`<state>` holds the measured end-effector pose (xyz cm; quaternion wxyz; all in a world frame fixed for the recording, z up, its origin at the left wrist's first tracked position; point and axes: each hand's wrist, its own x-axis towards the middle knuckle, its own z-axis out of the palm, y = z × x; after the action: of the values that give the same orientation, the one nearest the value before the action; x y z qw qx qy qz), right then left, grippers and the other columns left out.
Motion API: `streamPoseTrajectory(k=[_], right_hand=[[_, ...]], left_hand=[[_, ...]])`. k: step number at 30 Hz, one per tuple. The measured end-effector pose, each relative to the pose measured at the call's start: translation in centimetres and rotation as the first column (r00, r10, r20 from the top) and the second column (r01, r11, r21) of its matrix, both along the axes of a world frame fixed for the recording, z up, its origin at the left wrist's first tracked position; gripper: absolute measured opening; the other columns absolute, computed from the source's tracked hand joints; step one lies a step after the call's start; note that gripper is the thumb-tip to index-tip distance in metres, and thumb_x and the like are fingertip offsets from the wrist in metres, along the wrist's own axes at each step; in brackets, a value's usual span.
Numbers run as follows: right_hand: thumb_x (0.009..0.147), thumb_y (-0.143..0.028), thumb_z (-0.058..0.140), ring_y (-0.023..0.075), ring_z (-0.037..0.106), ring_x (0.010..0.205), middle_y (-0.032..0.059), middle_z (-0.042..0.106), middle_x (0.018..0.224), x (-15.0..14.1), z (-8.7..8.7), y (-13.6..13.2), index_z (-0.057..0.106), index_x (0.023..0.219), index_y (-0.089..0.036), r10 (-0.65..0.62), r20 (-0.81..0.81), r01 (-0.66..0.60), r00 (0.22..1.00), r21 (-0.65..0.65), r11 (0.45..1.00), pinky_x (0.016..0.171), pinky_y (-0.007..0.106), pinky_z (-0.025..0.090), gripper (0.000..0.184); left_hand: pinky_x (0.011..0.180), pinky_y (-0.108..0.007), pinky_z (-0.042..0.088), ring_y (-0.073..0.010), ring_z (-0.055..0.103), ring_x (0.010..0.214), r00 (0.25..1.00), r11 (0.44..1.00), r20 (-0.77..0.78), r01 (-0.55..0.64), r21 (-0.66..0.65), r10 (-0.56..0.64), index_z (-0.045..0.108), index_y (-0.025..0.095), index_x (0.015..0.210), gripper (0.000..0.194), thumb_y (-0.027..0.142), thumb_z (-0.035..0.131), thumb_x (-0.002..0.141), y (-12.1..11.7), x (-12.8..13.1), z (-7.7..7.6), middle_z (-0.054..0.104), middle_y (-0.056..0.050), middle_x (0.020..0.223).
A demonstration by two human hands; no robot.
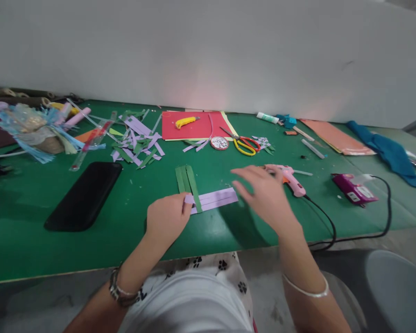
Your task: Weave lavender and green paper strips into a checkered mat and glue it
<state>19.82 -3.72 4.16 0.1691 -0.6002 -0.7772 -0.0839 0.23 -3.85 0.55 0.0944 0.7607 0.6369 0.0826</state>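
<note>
My left hand [168, 215] is closed on the left end of some interlaced paper strips, just above the table's near edge. Purple paper strips [220, 198] run to the right from its fingertips. Across them lie green paper strips [185, 180], which point away from me; one crosses over the purple. To the right, my right hand [263, 192] hovers with its fingers apart and holds nothing I can see. Just behind its fingers lies a pink glue gun [293, 182], partly hidden by the hand.
A black phone-like slab [85, 196] lies at left. Behind are a pile of cut strips [138, 141], red paper [168, 127], a yellow cutter [186, 122] and scissors [244, 144]. At right, a cord trails from a purple power box [355, 189] near the table's edge.
</note>
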Motion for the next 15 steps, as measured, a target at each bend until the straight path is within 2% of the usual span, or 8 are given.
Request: streamPoseTrajectory(k=[1,2,3,4,5,7,10,15], right_hand=[[0.084,-0.028,0.041,0.022,0.053,0.092,0.0077,0.062,0.098,1.7,-0.5,-0.2,0.058,0.102,-0.021,-0.186,-0.004,0.186,0.982,0.065,0.98,0.084,0.04,0.028,0.026],[0.083,-0.031,0.041,0.0255,0.052,0.09,0.0116,0.061,0.097,3.3,-1.1,-0.5,0.058,0.102,-0.018,-0.365,-0.003,0.363,0.931,0.115,0.925,0.078,0.04,0.032,0.029],[0.082,-0.034,0.04,0.0287,0.051,0.089,0.0154,0.06,0.096,4.9,-1.8,-0.7,0.058,0.103,-0.015,-0.527,-0.005,0.523,0.85,0.139,0.841,0.072,0.04,0.034,0.033],[0.081,-0.038,0.041,0.0317,0.051,0.088,0.0193,0.059,0.094,6.3,-2.5,-0.9,0.057,0.104,-0.011,-0.644,-0.003,0.637,0.765,0.148,0.756,0.066,0.039,0.035,0.039],[0.079,-0.041,0.041,0.0339,0.05,0.087,0.0222,0.058,0.093,7.6,-3.3,-1.0,0.056,0.106,-0.007,-0.702,0.016,0.694,0.712,0.133,0.708,0.062,0.039,0.035,0.045],[0.078,-0.043,0.04,0.0345,0.05,0.083,0.0237,0.057,0.09,9.5,-4.6,-1.0,0.055,0.105,-0.005,-0.716,0.06,0.71,0.696,0.088,0.698,0.057,0.038,0.035,0.049],[0.078,-0.041,0.038,0.031,0.052,0.075,0.0196,0.057,0.081,11.1,-5.8,-0.6,0.058,0.098,-0.01,-0.717,0.072,0.712,0.694,0.078,0.697,0.055,0.038,0.036,0.042],[0.079,-0.032,0.03,0.0287,0.055,0.069,0.0175,0.057,0.077,11.7,-5.3,0.1,0.059,0.085,-0.012,-0.697,0.142,0.705,0.703,-0.013,0.709,0.058,0.04,0.036,0.036]], left_hand=[[0.045,-0.025,0.029,-0.0222,0.061,0.06,0.999,1.0,0.036,-0.012,-0.018,0.013,0.069,0.022,0.082,0.045,0.03,0.025,0.086,0.0,-0.2,0.0,0.068,-0.006,0.068],[0.045,-0.025,0.029,-0.0214,0.061,0.06,0.997,0.999,0.077,-0.017,-0.031,0.019,0.069,0.023,0.084,0.046,0.031,0.024,0.086,0.0,-0.4,-0.1,0.069,-0.005,0.069],[0.046,-0.024,0.03,-0.0209,0.061,0.06,0.994,0.999,0.111,-0.013,-0.043,0.018,0.069,0.023,0.085,0.048,0.032,0.022,0.087,0.0,-0.6,-0.2,0.069,-0.005,0.069],[0.046,-0.024,0.031,-0.0206,0.061,0.06,0.99,0.998,0.14,-0.007,-0.055,0.015,0.07,0.024,0.086,0.05,0.032,0.02,0.087,0.1,-0.8,-0.2,0.068,-0.005,0.068],[0.048,-0.024,0.033,-0.0207,0.062,0.061,0.987,0.998,0.163,-0.001,-0.066,0.011,0.07,0.023,0.085,0.052,0.032,0.019,0.087,0.1,-0.9,-0.2,0.068,-0.005,0.067],[0.052,-0.025,0.038,-0.0217,0.063,0.066,0.976,0.996,0.216,0.013,-0.089,0.006,0.069,0.022,0.087,0.053,0.033,0.018,0.086,0.2,-1.2,-0.3,0.069,-0.006,0.07],[0.063,-0.026,0.044,-0.0218,0.064,0.077,0.932,0.991,0.362,0.052,-0.12,-0.005,0.068,0.02,0.089,0.054,0.036,0.017,0.086,0.4,-1.8,-0.4,0.071,-0.006,0.079],[0.073,-0.027,0.046,-0.0204,0.064,0.082,0.852,0.985,0.523,0.112,-0.13,-0.028,0.066,0.017,0.089,0.053,0.039,0.018,0.086,0.5,-2.6,-1.1,0.071,-0.004,0.084]])
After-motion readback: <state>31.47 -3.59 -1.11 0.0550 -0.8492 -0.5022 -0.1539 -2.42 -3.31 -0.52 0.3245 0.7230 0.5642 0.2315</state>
